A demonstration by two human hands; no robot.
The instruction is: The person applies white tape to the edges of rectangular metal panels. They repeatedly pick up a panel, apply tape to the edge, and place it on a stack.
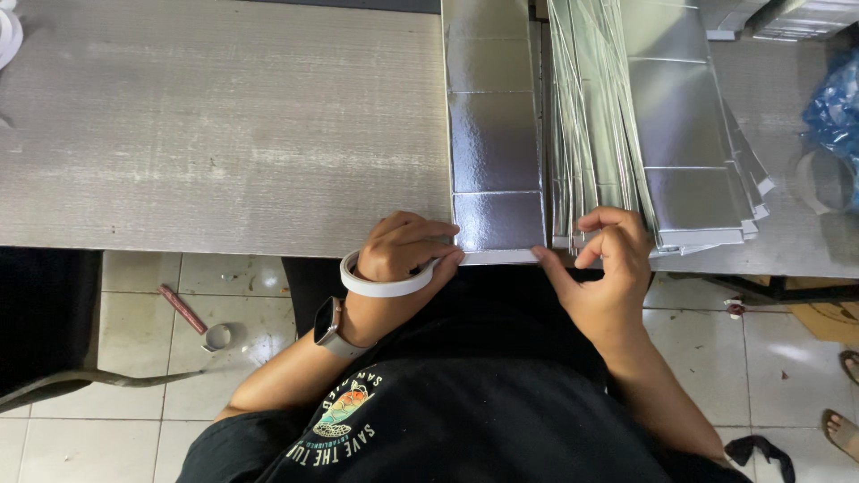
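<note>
Pinching silver sheet (497,170) edge, both hands.

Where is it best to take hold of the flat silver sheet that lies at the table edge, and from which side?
Take the silver sheet by its near end, from the table front. That end overhangs slightly, so fingers fit under; left hand and right hand already pinch its corners.

We see the silver sheet (495,134) only in part, because the top edge of the picture cuts it off. The stack of silver sheets (662,125) beside it is also cut at the top. Our left hand (403,255) covers the near left corner of the sheet, and its fingertips hide part of the white tape roll (380,286). At the right edge, the blue plastic bag (837,103) is cut off
</note>
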